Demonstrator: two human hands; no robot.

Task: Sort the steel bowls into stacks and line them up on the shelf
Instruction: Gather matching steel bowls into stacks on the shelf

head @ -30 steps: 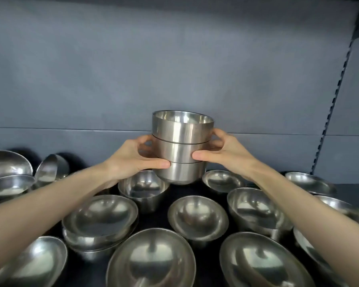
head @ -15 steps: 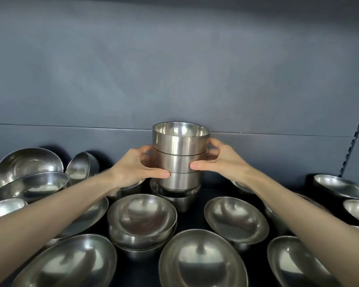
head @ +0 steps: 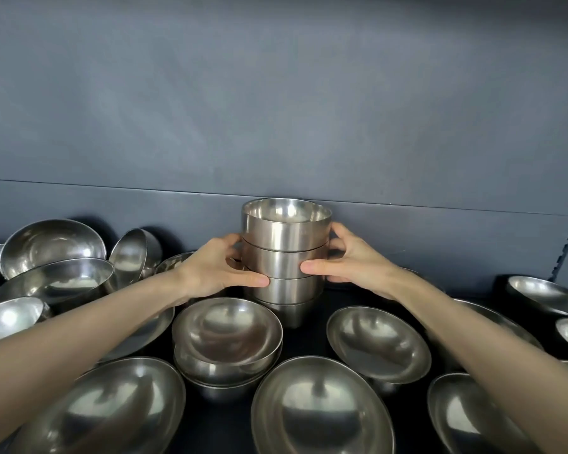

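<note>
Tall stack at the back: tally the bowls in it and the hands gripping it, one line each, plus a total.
Steel bowls in the tall stack: 4
Hands gripping it: 2, the left hand and the right hand
Total: 6

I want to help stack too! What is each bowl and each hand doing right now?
tall stack, four deep bowls nested, upright, held from both sides.
left hand, grips the tall stack's left side.
right hand, grips its right side.
short pile, shallow bowls nested, upright, untouched.
tipped bowl, lying on its side.
front bowl, single, upright, empty.
</note>
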